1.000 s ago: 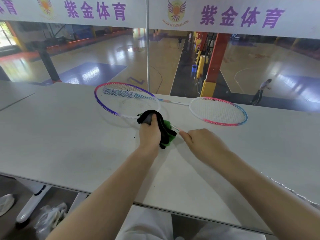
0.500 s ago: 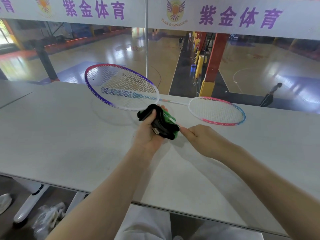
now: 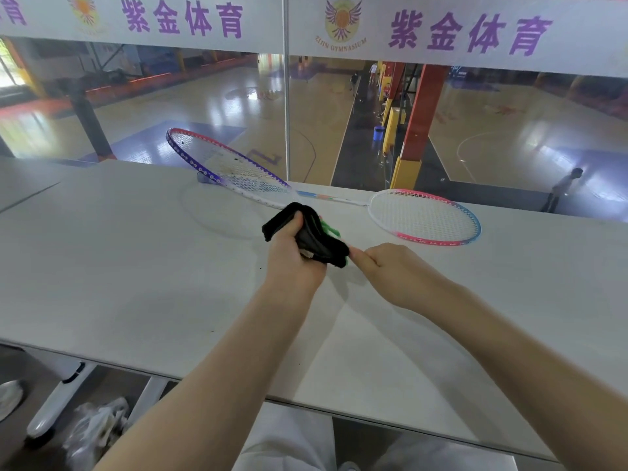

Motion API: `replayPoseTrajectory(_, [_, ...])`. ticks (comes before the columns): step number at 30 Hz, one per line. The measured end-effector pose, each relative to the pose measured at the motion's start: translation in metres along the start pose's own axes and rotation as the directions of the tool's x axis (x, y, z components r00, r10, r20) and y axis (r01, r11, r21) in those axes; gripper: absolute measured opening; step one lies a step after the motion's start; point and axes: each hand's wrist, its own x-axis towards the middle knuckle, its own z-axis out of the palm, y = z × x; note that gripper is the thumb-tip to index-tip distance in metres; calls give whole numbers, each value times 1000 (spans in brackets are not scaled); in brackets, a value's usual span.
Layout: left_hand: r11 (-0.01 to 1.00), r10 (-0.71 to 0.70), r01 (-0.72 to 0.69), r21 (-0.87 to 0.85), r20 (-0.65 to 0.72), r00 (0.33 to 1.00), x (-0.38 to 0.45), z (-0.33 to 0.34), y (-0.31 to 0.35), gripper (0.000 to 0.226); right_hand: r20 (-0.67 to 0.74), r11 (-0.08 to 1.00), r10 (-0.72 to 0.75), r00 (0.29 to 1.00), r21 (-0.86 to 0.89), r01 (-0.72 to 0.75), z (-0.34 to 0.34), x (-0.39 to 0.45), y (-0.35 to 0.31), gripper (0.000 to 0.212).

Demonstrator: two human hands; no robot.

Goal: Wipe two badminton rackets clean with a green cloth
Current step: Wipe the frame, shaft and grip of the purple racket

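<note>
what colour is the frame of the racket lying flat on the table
Pink, white and light blue frame of the flat racket, seen in the head view.

At frame centre, the left hand [image 3: 294,256] clutched a dark, green-edged cloth [image 3: 314,237] around a tilted purple-framed racket [image 3: 224,166]; the right hand [image 3: 394,273] pinched beside it, a pink-framed racket [image 3: 424,215] flat on the worktop [image 3: 119,266].

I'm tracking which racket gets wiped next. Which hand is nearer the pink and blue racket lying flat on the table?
Right. The right hand sits just below the racket's head; the left hand, gripping the cloth, is farther to its left.
</note>
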Motion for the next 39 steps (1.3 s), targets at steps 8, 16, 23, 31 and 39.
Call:
replayPoseTrajectory(8, [999, -34, 35, -28, 38, 999, -3, 2, 7, 19, 9, 999, 23, 1000, 44, -24, -2, 2, -1, 60])
replayPoseTrajectory(16, [997, -75, 78, -19, 123, 990, -8, -4, 6, 19, 8, 999, 14, 1000, 44, -14, -5, 0, -3, 59])
replayPoseTrajectory(23, [999, -20, 14, 43, 121, 992, -4, -4, 1, 28, -67, 998, -11, 998, -63, 7, 4, -3, -5, 57])
replayPoseTrajectory(31, [998, 69, -67, 19, -133, 989, 11, 1, -8, 29, -139, 953, -57, 989, -302, 12, 15, -6, -29, 39])
replayPoseTrajectory(39, [982, 166, -145, 119, -186, 968, 33, -10, 20, 31, 223, 980, -42, 974, 200, -3, 5, -7, -22, 33])
